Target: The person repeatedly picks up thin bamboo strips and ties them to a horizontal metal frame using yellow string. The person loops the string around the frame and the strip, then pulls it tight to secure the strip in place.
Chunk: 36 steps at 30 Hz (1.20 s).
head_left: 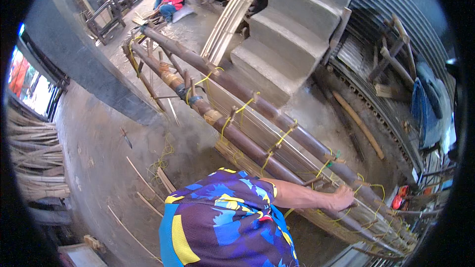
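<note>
Near pole [242,141]: long, brown; forms the near long edge of a lashed pole frame. Left hand [340,199] is at it, toward the frame's lower-right end.
Long axis: diagonal, upper left to lower right. Forearm [302,195] meets it at a slant, so most of the pole lies up-left of the fingers.
Fingers: curled downward on the inner side of the near pole; tips hidden. Can't tell how far they're open or whether they hold pole, cord or slat.
Nearer hand: left, judging by the shoulder; the right is out of view.
Slats [252,123]: long strips between the poles, parallel to them, beneath the hand's level.
Far pole [277,113]: frame's other long edge, roughly parallel, beyond the fingers.
Yellow cord [286,134]: ties bridging pole to pole at intervals, some near the hand.
Floor [104,168]: knife-like tool [126,138] and loose sticks [165,180] off the near edge, well apart from the hand.
Stairs [292,29]: past the far edge.
Co-worker [170,0]: seated low beyond the upper-left end.
</note>
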### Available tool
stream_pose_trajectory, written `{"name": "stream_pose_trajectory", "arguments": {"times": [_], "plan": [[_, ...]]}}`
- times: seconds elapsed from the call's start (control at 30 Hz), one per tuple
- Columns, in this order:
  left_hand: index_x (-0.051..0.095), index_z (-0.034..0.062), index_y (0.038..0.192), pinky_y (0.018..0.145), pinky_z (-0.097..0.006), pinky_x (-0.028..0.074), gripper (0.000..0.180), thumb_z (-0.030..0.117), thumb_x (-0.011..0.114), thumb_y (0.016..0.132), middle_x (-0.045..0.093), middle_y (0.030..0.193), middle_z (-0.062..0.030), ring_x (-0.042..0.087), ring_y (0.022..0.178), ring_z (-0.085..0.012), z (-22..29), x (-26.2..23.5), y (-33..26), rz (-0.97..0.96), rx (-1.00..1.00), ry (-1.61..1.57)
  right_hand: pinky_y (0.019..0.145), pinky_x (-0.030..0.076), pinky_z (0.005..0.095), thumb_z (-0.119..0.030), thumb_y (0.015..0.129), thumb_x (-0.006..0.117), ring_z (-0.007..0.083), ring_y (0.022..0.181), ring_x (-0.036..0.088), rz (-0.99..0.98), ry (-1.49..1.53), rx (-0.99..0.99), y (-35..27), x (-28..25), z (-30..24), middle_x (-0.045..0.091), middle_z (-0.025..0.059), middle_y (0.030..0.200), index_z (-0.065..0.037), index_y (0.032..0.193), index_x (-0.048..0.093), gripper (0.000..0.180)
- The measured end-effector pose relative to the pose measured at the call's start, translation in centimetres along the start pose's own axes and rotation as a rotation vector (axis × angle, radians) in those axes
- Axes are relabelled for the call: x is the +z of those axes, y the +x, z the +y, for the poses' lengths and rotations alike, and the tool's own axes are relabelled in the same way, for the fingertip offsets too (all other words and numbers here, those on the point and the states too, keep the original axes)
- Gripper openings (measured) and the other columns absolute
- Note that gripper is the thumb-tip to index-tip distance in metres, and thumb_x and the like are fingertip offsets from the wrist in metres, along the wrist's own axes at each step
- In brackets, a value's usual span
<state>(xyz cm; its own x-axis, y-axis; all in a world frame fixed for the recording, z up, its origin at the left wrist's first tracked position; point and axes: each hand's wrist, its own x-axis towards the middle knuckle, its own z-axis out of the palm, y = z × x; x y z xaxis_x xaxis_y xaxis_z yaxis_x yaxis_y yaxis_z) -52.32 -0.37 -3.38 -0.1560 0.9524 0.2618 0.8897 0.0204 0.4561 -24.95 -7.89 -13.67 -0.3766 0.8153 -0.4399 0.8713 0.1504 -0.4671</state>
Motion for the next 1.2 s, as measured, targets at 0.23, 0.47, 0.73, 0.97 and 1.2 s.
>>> {"name": "stream_pose_trajectory", "arguments": {"times": [0.23,0.47,0.73,0.97,1.2], "plan": [[0.065,0.0061,0.068,0.052,-0.034,0.049,0.013,0.016,0.059,0.061,0.062,0.064,-0.0116,0.062,0.061,-0.0236,-1.2,0.3,1.5,-0.035,-0.092,0.013,0.068,0.041,0.0358,-0.018,0.084,0.051,0.0259,0.073,0.050,0.717,0.214,-0.343,6.4,-8.4,-14.3,0.052,0.0115,0.076,0.001,0.084,0.052,0.020],[0.064,0.0068,0.065,0.057,-0.039,0.050,0.014,0.017,0.055,0.062,0.062,0.067,-0.0134,0.062,0.063,-0.0283,-1.2,-0.9,0.7,-0.001,-0.153,0.021,0.077,0.036,0.0435,-0.017,0.085,0.045,0.0355,0.088,0.043,0.276,-0.190,-0.664,7.8,-12.5,-16.7,0.047,0.0190,0.092,0.002,0.088,0.054,0.021],[0.061,0.0095,0.083,0.069,-0.044,0.047,0.023,0.025,0.050,0.070,0.061,0.083,-0.0156,0.058,0.080,-0.0327,-3.4,-3.1,0.8,-0.258,-0.113,-0.030,0.049,0.038,0.0278,-0.033,0.085,0.049,0.0094,0.050,0.041,-0.122,0.651,-1.065,10.3,-22.0,-28.3,0.042,0.0001,0.054,-0.005,0.072,0.057,0.032],[0.057,0.0038,0.073,0.061,-0.045,0.041,0.034,0.034,0.045,0.084,0.057,0.072,-0.0197,0.053,0.070,-0.0402,-3.2,-3.6,0.8,-0.149,-0.331,-0.066,0.049,0.042,0.0409,-0.038,0.080,0.052,0.0200,0.058,0.051,-0.045,-0.301,-1.115,21.5,-20.0,-35.4,0.059,0.0081,0.066,-0.009,0.075,0.061,0.031],[0.060,0.0031,0.075,0.059,-0.042,0.041,0.029,0.029,0.049,0.082,0.057,0.070,-0.0190,0.054,0.066,-0.0354,-5.3,-2.9,1.0,-0.141,-0.263,-0.117,0.039,0.032,0.0301,-0.026,0.082,0.052,0.0119,0.041,0.038,-0.550,1.085,-0.454,23.0,-16.9,-28.9,0.044,-0.0004,0.052,-0.008,0.066,0.052,0.024]]}}
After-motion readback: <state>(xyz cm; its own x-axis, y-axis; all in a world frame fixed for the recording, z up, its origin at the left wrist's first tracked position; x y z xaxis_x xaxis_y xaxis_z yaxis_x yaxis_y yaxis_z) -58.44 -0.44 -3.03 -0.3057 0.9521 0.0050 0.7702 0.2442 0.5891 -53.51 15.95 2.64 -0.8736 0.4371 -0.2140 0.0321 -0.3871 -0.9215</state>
